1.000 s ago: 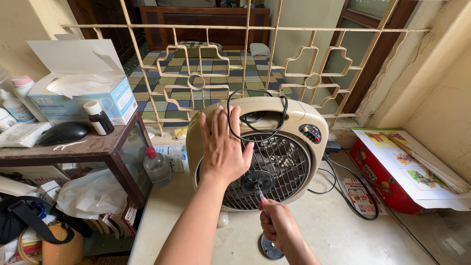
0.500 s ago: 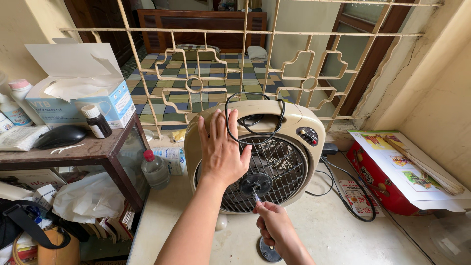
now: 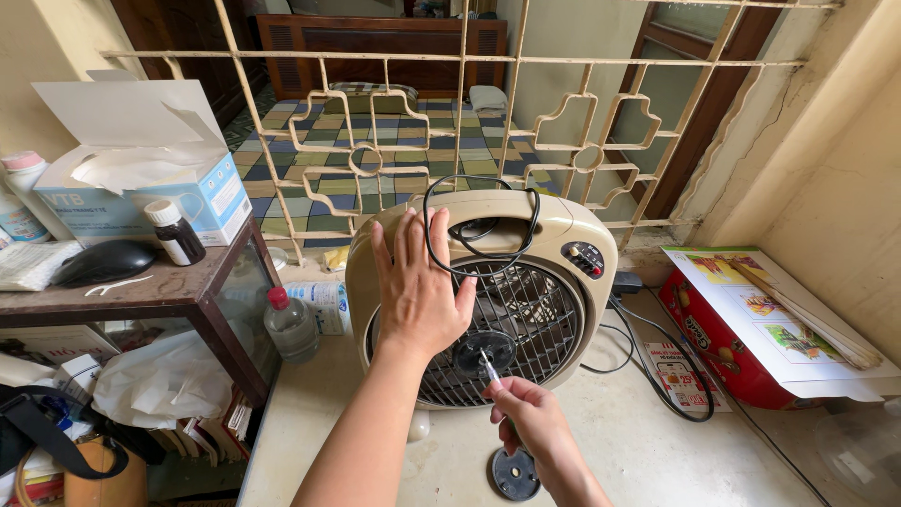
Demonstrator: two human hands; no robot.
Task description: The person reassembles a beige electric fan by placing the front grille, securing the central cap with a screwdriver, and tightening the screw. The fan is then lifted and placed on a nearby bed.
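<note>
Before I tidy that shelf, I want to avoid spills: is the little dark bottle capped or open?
Capped. The dark bottle stands upright on the wooden table, a white cap closing its neck.

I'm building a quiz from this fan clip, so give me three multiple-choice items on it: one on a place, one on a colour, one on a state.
1. Where does the round black cap lie?
A. on the fan's top
B. on the floor below the right hand
C. on the wooden table

2. What colour is the cap of the clear plastic bottle beside the fan?
A. red
B. green
C. white

3. How does the left hand meet the box fan?
A. gripping the black cord
B. turning a knob
C. pressed flat on the front grille

Answers: 1 B, it lies on the pale floor under the right hand. 2 A, the cap is red. 3 C, the open palm and spread fingers rest against the grille while the right hand holds a screwdriver to the hub.
</note>
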